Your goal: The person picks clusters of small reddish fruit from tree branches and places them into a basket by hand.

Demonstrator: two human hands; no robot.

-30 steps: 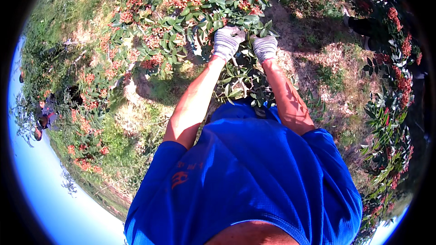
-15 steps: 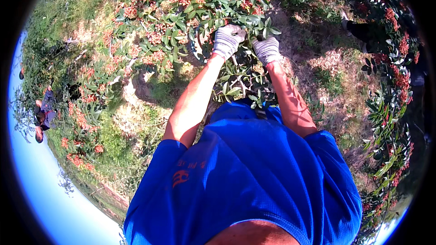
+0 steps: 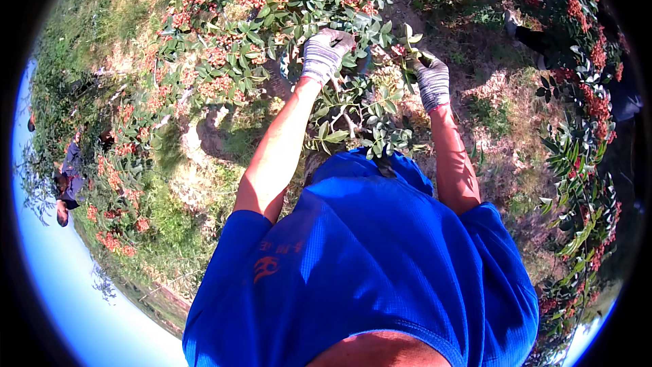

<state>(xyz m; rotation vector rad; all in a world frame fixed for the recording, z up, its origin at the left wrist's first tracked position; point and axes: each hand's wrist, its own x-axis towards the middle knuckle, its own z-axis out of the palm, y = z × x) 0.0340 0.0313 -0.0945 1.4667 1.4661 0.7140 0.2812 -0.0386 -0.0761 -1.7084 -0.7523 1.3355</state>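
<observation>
My left hand [image 3: 327, 53], in a striped grey-and-white glove with dark fingers, is closed among the green leaves at the lower edge of the berry bush [image 3: 285, 10]. What its fingers hold, if anything, is hidden. To the right, my right hand [image 3: 432, 83], gloved the same way, pinches a leafy twig [image 3: 409, 39]. A small red berry cluster [image 3: 399, 49] shows beside that twig, left of the fingers. Below and between both hands, leafy branches [image 3: 353, 112] reach toward my blue shirt. Part of a rounded bluish rim [image 3: 367, 61] shows behind the leaves near my left hand.
Red berry clusters [image 3: 216, 86] hang across the bush ahead and left. Another berry-laden bush [image 3: 598, 105] runs down the right side. Dry grass and soil [image 3: 499, 88] lie between them. A person [image 3: 70, 175] is far left; a dark-clothed leg [image 3: 533, 39] shows upper right.
My right hand has moved right and slightly down, away from the left, with the leafy twig in its fingers. My left hand has shifted slightly left.
</observation>
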